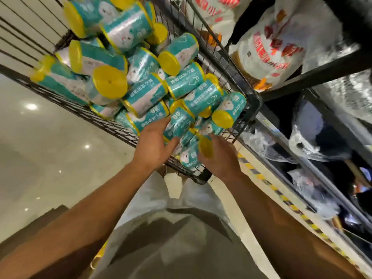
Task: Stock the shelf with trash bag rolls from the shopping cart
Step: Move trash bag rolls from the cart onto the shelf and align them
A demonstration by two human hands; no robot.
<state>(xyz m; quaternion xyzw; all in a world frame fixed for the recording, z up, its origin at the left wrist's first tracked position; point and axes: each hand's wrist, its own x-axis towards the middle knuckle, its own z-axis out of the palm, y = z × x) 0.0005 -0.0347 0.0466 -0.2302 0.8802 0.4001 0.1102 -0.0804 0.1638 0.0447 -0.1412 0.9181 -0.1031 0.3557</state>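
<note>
A black wire shopping cart [249, 97] is seen heaped with trash bag rolls [128, 31], each wrapped in a teal and white label with yellow ends. The labels carry a cartoon white animal face, a cloud outline and lines of white characters, which appear upside down and too blurred to be read; a number resembling "80" can be made out on several.

One roll [178, 123] at the near end of the heap is grasped by the left hand [153, 143], the fingers being spread along its side and the thumb curled under it. A second roll [205, 146], shown end-on by its yellow face, is held by the right hand [219, 158], whose fingers are curled around it, though the exact grip is partly hidden by the roll itself.

To the right, a dark metal shelf [314, 77] is stocked with white plastic packs [267, 51] printed in red characters, not legible, and with clear-wrapped dark goods [314, 133] lower down. A strip of yellow and black hazard tape [285, 200] is laid along the floor below the shelf.
</note>
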